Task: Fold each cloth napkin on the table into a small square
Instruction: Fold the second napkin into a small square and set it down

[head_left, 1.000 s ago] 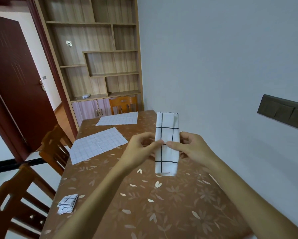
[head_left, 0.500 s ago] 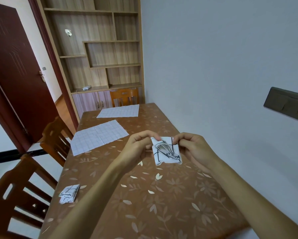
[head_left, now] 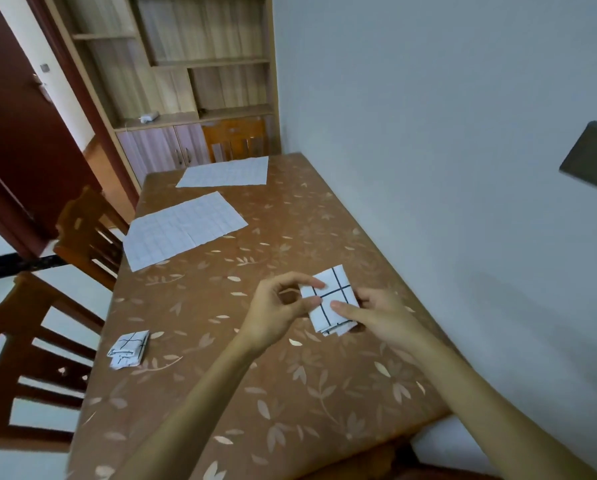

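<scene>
A white napkin with black grid lines point(head_left: 331, 296), folded to a small square, is held just above the brown leaf-patterned table point(head_left: 290, 393). My left hand point(head_left: 276, 313) pinches its left edge between thumb and fingers. My right hand point(head_left: 376, 315) grips its right side, thumb on top. Another folded small napkin point(head_left: 129, 348) lies near the table's left edge. Two unfolded white napkins lie flat further away: one point(head_left: 183, 228) at the middle left, one point(head_left: 226, 172) at the far end.
Wooden chairs point(head_left: 30, 362) stand along the table's left side, and another chair point(head_left: 236, 138) at the far end. A grey wall runs close along the right edge. A bookshelf and a dark red door stand beyond.
The napkin went from a long narrow strip held up in the air to a small square folded in half. My hands and the napkin came lower, close to the table.
</scene>
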Action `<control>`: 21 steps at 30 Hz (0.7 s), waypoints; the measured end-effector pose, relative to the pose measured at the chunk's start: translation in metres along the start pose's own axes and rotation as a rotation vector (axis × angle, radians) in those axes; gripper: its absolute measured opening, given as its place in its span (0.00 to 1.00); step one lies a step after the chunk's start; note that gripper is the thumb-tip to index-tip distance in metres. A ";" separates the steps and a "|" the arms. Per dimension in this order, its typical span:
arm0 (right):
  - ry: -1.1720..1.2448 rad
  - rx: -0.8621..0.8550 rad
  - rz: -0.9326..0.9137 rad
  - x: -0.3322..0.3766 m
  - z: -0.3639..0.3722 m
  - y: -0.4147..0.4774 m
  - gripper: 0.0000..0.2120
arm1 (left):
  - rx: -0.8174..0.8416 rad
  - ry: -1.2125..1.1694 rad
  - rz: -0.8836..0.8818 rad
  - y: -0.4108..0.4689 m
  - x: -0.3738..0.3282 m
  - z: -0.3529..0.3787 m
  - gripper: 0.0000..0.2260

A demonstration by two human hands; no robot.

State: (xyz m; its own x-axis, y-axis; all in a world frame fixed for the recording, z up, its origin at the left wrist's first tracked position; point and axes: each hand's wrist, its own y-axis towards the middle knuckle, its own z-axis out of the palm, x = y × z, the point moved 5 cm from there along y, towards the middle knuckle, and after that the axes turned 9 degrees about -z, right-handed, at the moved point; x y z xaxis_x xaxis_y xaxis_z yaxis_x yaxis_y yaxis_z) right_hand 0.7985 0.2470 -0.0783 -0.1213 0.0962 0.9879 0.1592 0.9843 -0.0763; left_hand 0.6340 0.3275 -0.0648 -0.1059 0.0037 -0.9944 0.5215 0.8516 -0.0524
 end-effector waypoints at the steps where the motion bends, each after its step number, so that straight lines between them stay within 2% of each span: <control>1: 0.018 -0.026 0.013 -0.009 -0.002 0.002 0.12 | -0.016 -0.020 -0.026 0.002 0.010 0.003 0.07; 6: 0.136 -0.164 0.199 -0.076 -0.011 0.013 0.12 | -0.035 -0.077 -0.205 -0.003 0.077 0.025 0.10; 12: 0.292 -0.192 0.424 -0.161 0.001 0.031 0.07 | -0.157 0.129 -0.347 -0.019 0.165 0.048 0.17; 17: -0.151 -0.062 0.356 -0.233 0.012 0.042 0.11 | -0.182 0.398 -0.464 -0.032 0.237 0.056 0.14; 19: -0.249 -0.015 0.354 -0.259 0.019 0.045 0.09 | -0.201 0.503 -0.495 -0.032 0.257 0.060 0.13; 21: -0.301 -0.005 0.334 -0.277 0.023 0.048 0.08 | -0.207 0.624 -0.513 -0.030 0.274 0.064 0.17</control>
State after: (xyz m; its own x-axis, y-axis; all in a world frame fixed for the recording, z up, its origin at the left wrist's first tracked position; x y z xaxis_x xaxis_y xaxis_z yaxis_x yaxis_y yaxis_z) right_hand 0.8171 0.2712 -0.3588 -0.3423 0.4481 0.8258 0.2427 0.8913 -0.3831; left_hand 0.6435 0.2690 -0.3417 -0.7697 -0.1727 -0.6146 0.1212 0.9057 -0.4062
